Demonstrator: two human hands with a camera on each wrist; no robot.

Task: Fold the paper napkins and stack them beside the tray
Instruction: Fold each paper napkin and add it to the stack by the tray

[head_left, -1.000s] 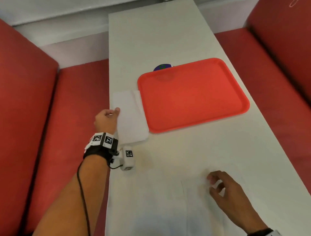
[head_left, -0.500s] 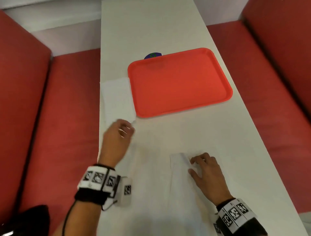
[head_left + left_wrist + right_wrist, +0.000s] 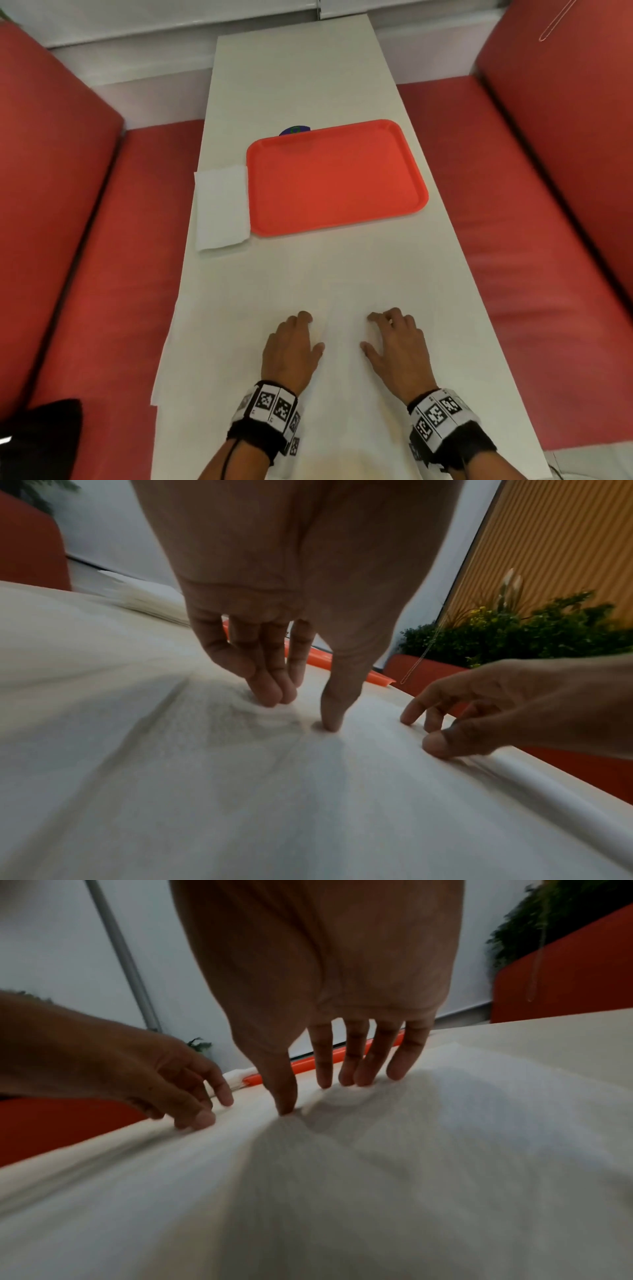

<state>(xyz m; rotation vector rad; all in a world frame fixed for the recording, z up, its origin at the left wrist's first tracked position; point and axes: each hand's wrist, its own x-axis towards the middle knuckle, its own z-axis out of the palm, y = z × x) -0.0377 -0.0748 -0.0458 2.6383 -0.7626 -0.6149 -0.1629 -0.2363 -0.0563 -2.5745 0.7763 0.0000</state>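
Note:
A flat white napkin [image 3: 342, 377] lies spread at the near end of the white table [image 3: 308, 75]. My left hand [image 3: 310, 330] and right hand [image 3: 373, 331] rest on it side by side, a small gap apart. In the left wrist view the left hand [image 3: 301, 710] presses fingertips and thumb down onto the napkin [image 3: 240, 791]. The right hand [image 3: 318, 1096] touches the napkin [image 3: 377, 1177] the same way with straight fingers. A stack of folded napkins [image 3: 221, 205] lies against the left side of the red tray [image 3: 335, 178], which holds nothing.
Red bench seats [image 3: 113, 274] run along both sides of the narrow table. A small blue-purple object [image 3: 294, 130] peeks out behind the tray's far edge. A black item [image 3: 41, 435] lies on the left seat. More white paper overhangs the table's left edge [image 3: 164, 377].
My left hand has left the folded stack and come back to the near napkin, landing beside the right hand. The right hand stayed on the napkin.

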